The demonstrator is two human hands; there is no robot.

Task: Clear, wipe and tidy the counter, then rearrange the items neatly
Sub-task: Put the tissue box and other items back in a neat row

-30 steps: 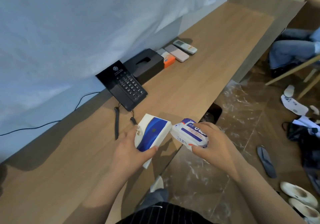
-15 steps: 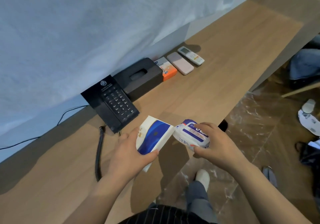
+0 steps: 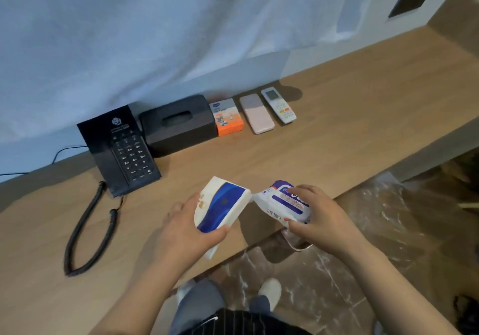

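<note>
My left hand grips a white and blue tissue pack above the front edge of the wooden counter. Beside it, my right hand holds a white wet-wipe pack with a purple label, its corner almost touching the tissue pack. Along the back wall stand a black desk phone, a black tissue box, an orange and white small box, a pink flat case and a white remote control.
The phone's coiled cord lies looped on the counter to the left. A white sheet hangs over the wall behind. To the right the counter drops to a glossy marbled floor. My shoes and legs show below the counter edge.
The view has swung so the row of items sits more central. Both hands kept their packs and stayed close together over the counter's front edge.
</note>
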